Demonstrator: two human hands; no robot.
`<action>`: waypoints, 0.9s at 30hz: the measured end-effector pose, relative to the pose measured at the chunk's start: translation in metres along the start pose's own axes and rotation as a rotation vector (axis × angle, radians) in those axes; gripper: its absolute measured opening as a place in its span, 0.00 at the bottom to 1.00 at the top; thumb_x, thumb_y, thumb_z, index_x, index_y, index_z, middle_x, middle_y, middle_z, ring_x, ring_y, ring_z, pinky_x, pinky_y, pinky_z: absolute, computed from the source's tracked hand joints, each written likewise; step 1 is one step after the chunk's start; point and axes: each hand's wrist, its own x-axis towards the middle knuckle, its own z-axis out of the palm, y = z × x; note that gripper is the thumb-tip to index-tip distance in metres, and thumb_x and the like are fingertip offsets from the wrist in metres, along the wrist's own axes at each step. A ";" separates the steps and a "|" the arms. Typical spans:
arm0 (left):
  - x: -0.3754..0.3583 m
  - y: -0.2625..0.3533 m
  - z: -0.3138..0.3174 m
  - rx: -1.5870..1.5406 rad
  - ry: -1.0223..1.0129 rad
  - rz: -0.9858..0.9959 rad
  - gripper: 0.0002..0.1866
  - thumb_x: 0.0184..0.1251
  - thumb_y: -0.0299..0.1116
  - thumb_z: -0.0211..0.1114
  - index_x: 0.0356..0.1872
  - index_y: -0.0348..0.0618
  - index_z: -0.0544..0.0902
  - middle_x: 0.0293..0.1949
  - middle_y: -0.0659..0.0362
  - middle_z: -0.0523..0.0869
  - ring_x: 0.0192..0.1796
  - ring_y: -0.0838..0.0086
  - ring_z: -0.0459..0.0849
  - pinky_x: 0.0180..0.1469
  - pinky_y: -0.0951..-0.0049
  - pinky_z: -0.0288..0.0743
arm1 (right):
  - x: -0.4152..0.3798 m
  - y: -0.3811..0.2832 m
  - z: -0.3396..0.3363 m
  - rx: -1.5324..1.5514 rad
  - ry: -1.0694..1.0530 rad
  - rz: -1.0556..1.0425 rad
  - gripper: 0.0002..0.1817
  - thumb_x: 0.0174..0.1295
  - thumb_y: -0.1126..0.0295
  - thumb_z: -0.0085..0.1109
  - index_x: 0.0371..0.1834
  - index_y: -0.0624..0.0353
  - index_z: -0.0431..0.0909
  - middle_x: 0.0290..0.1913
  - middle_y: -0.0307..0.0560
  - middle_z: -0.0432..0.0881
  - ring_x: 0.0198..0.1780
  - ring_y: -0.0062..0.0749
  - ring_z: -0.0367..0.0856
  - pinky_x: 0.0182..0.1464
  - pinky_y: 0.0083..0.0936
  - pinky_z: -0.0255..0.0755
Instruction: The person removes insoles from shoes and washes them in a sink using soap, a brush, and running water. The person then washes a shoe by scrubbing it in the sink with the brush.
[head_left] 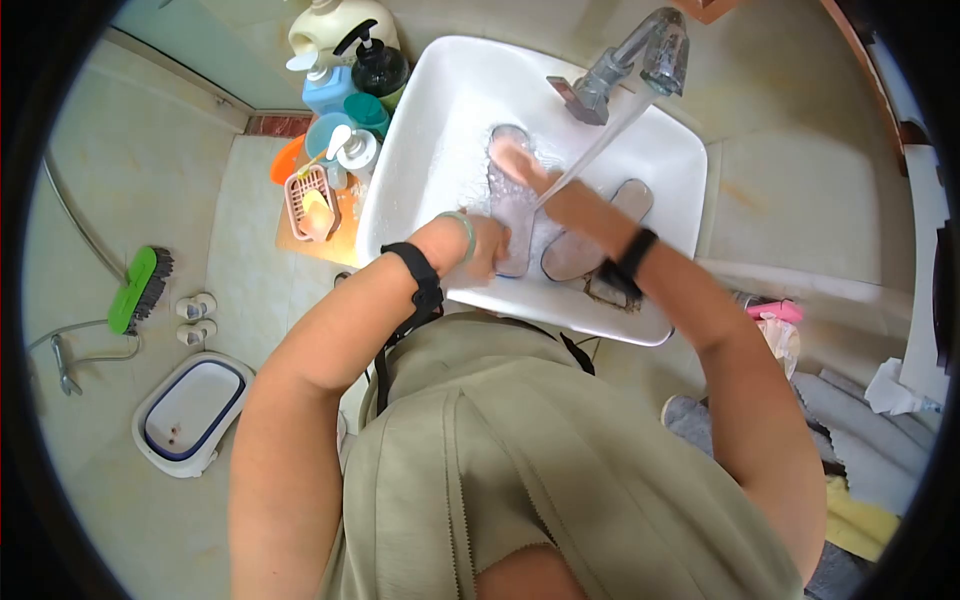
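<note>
Water runs from the metal faucet [665, 60] into the white sink [440, 90]. A grey shoe insole [514, 225] lies lengthwise in the basin, under the stream. My left hand [487, 248] has its fingers wrapped round the near end of this insole, at its left edge. Over the upper part of the same insole, my right hand [535, 178] is blurred by motion, and its fingers cannot be made out clearly. A second insole [578, 255] rests tilted in the right half of the sink, partly hidden behind my right forearm.
Pump bottles [380, 72] and a pink soap basket [312, 205] stand left of the sink. On the floor are a white basin [195, 415], small slippers [196, 306] and a green brush [140, 290]. Cloths [860, 430] lie at the right.
</note>
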 end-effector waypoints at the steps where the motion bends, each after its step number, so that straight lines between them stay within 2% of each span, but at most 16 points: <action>1: 0.002 0.001 -0.002 0.048 -0.030 -0.017 0.27 0.53 0.44 0.61 0.59 0.60 0.78 0.70 0.66 0.65 0.72 0.69 0.59 0.69 0.46 0.50 | 0.018 -0.004 -0.013 0.059 -0.093 0.139 0.23 0.66 0.76 0.41 0.65 0.58 0.62 0.39 0.62 0.81 0.36 0.54 0.82 0.35 0.44 0.74; 5: 0.010 0.004 -0.003 0.082 -0.113 -0.049 0.27 0.53 0.44 0.61 0.58 0.61 0.78 0.68 0.68 0.67 0.70 0.70 0.63 0.68 0.46 0.51 | 0.044 0.014 -0.012 -0.081 -0.002 0.011 0.24 0.65 0.74 0.43 0.65 0.59 0.59 0.37 0.65 0.81 0.37 0.53 0.83 0.32 0.43 0.73; 7: 0.012 -0.001 -0.002 0.059 -0.049 -0.031 0.26 0.53 0.44 0.60 0.57 0.61 0.79 0.67 0.69 0.68 0.69 0.70 0.66 0.67 0.43 0.52 | 0.016 -0.008 -0.019 0.118 -0.098 0.198 0.28 0.64 0.73 0.45 0.69 0.57 0.55 0.38 0.64 0.81 0.40 0.52 0.82 0.37 0.42 0.74; 8: 0.010 -0.002 -0.001 0.057 -0.045 -0.028 0.26 0.53 0.44 0.60 0.57 0.61 0.79 0.67 0.69 0.68 0.69 0.70 0.66 0.67 0.43 0.52 | 0.002 0.003 0.002 0.189 -0.112 0.230 0.32 0.63 0.75 0.45 0.72 0.53 0.50 0.38 0.66 0.80 0.46 0.52 0.80 0.47 0.40 0.74; 9: 0.003 0.001 -0.003 0.033 -0.041 -0.016 0.26 0.53 0.44 0.59 0.57 0.62 0.79 0.67 0.69 0.68 0.68 0.70 0.66 0.67 0.41 0.52 | -0.019 -0.003 0.004 0.185 -0.114 0.233 0.32 0.63 0.75 0.45 0.72 0.53 0.50 0.38 0.66 0.80 0.46 0.52 0.80 0.47 0.40 0.74; 10: -0.001 0.001 -0.007 0.009 -0.033 -0.007 0.26 0.53 0.44 0.59 0.57 0.62 0.79 0.67 0.70 0.68 0.68 0.69 0.66 0.66 0.39 0.52 | -0.039 -0.011 0.005 0.044 -0.171 0.203 0.33 0.63 0.75 0.45 0.73 0.52 0.50 0.38 0.66 0.80 0.48 0.52 0.79 0.51 0.40 0.72; 11: 0.000 -0.002 -0.008 0.003 -0.024 -0.007 0.26 0.53 0.44 0.59 0.57 0.62 0.79 0.67 0.70 0.68 0.68 0.69 0.66 0.66 0.39 0.52 | -0.047 -0.014 0.003 -0.097 -0.229 0.169 0.34 0.62 0.76 0.46 0.73 0.50 0.49 0.37 0.66 0.81 0.51 0.53 0.78 0.54 0.39 0.71; 12: 0.002 -0.005 -0.006 0.008 -0.031 -0.008 0.26 0.53 0.44 0.58 0.58 0.62 0.78 0.68 0.70 0.67 0.68 0.70 0.66 0.66 0.37 0.51 | -0.038 -0.001 0.010 -0.101 -0.235 0.166 0.34 0.62 0.76 0.46 0.73 0.50 0.49 0.37 0.66 0.81 0.51 0.53 0.78 0.54 0.39 0.71; 14: 0.005 -0.007 -0.004 0.002 -0.044 -0.011 0.26 0.54 0.44 0.58 0.59 0.62 0.78 0.68 0.71 0.67 0.69 0.70 0.66 0.66 0.35 0.49 | -0.007 0.036 0.033 0.031 0.041 -0.052 0.34 0.62 0.77 0.46 0.73 0.50 0.51 0.42 0.66 0.80 0.51 0.54 0.78 0.53 0.40 0.72; 15: 0.005 -0.005 -0.006 0.039 -0.087 -0.020 0.27 0.54 0.45 0.58 0.59 0.63 0.77 0.68 0.71 0.66 0.69 0.70 0.65 0.67 0.35 0.48 | 0.003 0.020 0.015 0.037 0.036 -0.050 0.34 0.62 0.77 0.46 0.73 0.50 0.51 0.42 0.66 0.80 0.51 0.54 0.78 0.53 0.40 0.72; 17: 0.009 -0.002 -0.010 0.074 -0.126 -0.031 0.27 0.55 0.45 0.58 0.60 0.63 0.76 0.68 0.72 0.65 0.69 0.70 0.65 0.67 0.34 0.46 | 0.030 -0.031 -0.049 -0.139 -0.263 0.261 0.37 0.60 0.78 0.47 0.74 0.49 0.48 0.48 0.62 0.79 0.51 0.56 0.78 0.50 0.39 0.73; 21: 0.016 0.000 -0.007 0.091 -0.145 -0.047 0.26 0.55 0.46 0.58 0.59 0.63 0.77 0.69 0.72 0.65 0.70 0.69 0.63 0.68 0.34 0.45 | 0.038 0.010 -0.011 -0.090 -0.227 0.219 0.37 0.59 0.76 0.49 0.74 0.50 0.49 0.50 0.63 0.79 0.48 0.57 0.80 0.47 0.38 0.75; 23: 0.013 -0.001 -0.007 0.084 -0.135 -0.045 0.26 0.55 0.46 0.58 0.59 0.63 0.78 0.69 0.72 0.64 0.71 0.69 0.62 0.68 0.34 0.45 | 0.003 0.027 0.024 0.159 0.158 -0.051 0.40 0.57 0.80 0.45 0.74 0.51 0.44 0.46 0.64 0.80 0.37 0.53 0.83 0.34 0.38 0.77; 24: 0.009 0.001 -0.008 0.083 -0.122 -0.051 0.26 0.56 0.46 0.58 0.59 0.64 0.77 0.70 0.72 0.64 0.71 0.69 0.62 0.68 0.34 0.46 | -0.017 0.017 0.020 0.152 0.162 -0.051 0.40 0.57 0.80 0.45 0.74 0.51 0.44 0.46 0.64 0.80 0.37 0.53 0.83 0.34 0.38 0.77; 26: 0.005 0.001 -0.013 0.073 -0.102 -0.060 0.26 0.56 0.46 0.57 0.59 0.64 0.77 0.70 0.72 0.63 0.71 0.70 0.61 0.68 0.34 0.46 | -0.048 -0.010 0.006 -0.060 -0.109 0.042 0.39 0.57 0.81 0.44 0.74 0.53 0.44 0.43 0.65 0.80 0.35 0.53 0.83 0.31 0.40 0.77; 27: 0.004 0.000 -0.015 0.071 -0.111 -0.052 0.26 0.56 0.45 0.58 0.60 0.65 0.76 0.70 0.72 0.62 0.71 0.70 0.61 0.67 0.33 0.47 | -0.035 0.009 0.023 -0.064 -0.115 0.036 0.39 0.57 0.81 0.44 0.74 0.53 0.44 0.43 0.65 0.80 0.35 0.53 0.83 0.31 0.40 0.77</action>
